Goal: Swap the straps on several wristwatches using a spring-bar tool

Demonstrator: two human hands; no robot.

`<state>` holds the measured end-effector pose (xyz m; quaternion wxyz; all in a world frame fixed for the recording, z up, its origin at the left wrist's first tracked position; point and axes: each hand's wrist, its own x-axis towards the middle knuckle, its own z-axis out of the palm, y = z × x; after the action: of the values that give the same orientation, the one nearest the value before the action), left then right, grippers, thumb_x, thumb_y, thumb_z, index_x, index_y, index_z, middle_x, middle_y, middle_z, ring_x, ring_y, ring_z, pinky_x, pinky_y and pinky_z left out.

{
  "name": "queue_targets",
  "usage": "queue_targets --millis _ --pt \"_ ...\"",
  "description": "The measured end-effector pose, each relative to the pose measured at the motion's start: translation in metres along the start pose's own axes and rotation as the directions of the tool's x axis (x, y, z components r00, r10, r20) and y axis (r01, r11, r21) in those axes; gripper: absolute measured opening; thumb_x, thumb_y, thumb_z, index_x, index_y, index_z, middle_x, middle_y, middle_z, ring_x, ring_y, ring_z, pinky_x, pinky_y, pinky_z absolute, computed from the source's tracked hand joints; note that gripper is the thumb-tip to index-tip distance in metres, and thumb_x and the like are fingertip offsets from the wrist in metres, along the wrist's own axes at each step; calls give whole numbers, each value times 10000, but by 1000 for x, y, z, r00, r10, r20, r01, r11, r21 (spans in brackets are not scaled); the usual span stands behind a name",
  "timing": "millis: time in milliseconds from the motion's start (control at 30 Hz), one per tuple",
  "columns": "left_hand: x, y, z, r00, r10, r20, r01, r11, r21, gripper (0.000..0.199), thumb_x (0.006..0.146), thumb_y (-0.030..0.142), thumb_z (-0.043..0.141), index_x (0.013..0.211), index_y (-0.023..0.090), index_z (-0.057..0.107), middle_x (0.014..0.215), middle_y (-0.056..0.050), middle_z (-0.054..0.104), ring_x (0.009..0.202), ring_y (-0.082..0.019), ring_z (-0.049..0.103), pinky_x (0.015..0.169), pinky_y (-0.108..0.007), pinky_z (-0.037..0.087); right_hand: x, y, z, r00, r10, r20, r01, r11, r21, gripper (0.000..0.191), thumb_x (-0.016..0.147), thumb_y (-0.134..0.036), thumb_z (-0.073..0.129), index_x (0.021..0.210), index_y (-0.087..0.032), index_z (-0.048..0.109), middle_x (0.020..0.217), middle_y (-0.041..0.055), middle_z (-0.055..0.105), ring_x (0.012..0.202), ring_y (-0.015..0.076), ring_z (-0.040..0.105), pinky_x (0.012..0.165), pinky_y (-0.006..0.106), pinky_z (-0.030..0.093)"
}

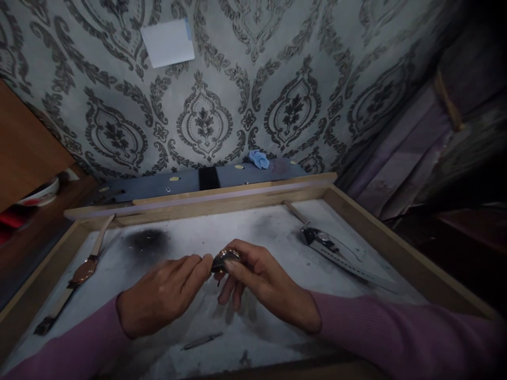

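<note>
Near the middle of the tray, my right hand [259, 274] holds a round watch case [229, 256] with a shiny rim between thumb and fingers. My left hand [164, 290] meets it from the left, its fingers pinched on a dark piece, perhaps a strap, at the case's edge. Below the hands a thin metal tool [202, 341] lies on the white surface. A watch with a rose-coloured case [84, 269] and pale strap is stretched out at the left. On the right lies a dark pointed object [332, 248] with what looks like a small watch on it.
A wooden-framed tray [206, 203] surrounds the work surface. Behind its far edge a crumpled blue cloth [259, 159] rests on a dark blue surface. A bowl [41, 192] stands at the far left, beside an orange-brown panel. Patterned wallpaper backs the scene; a curtain hangs at the right.
</note>
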<state>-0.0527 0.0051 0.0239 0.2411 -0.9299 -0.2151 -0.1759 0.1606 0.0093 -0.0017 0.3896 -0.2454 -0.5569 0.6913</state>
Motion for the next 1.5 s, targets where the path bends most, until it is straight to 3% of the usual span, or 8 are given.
queue_targets --millis 267,733,867,1500 --pt "2 2 -2 1000 -7 10 7 1000 8 340 1017 75 196 1164 37 501 855 -95 734 698 -150 682 555 -239 532 -2 1 0 999 -41 -20 40 997 -64 246 939 -389 543 922 -144 530 872 37 602 607 95 691 467 151 524" --pt "-5 6 6 997 -74 -8 74 997 -11 320 1042 128 230 1155 16 508 904 -122 730 785 -178 716 592 -260 554 1 0 -1 1000 -5 11 5 1000 31 308 900 -444 595 909 -142 533 869 43 628 600 99 692 471 157 524" --pt "-3 6 5 997 -81 -2 81 996 -31 326 1046 136 216 1147 26 506 873 -111 731 715 -165 708 545 -255 545 3 0 -2 1000 -10 9 10 1000 22 286 904 -420 593 905 -142 528 852 35 629 592 94 694 470 151 522" --pt "0 7 6 999 -32 4 32 998 -63 333 1026 87 189 1152 32 493 857 -103 718 679 -149 681 533 -243 518 3 2 -3 984 178 -9 -178 984 4 335 781 -427 700 836 -156 510 670 -39 617 372 36 553 324 114 392"
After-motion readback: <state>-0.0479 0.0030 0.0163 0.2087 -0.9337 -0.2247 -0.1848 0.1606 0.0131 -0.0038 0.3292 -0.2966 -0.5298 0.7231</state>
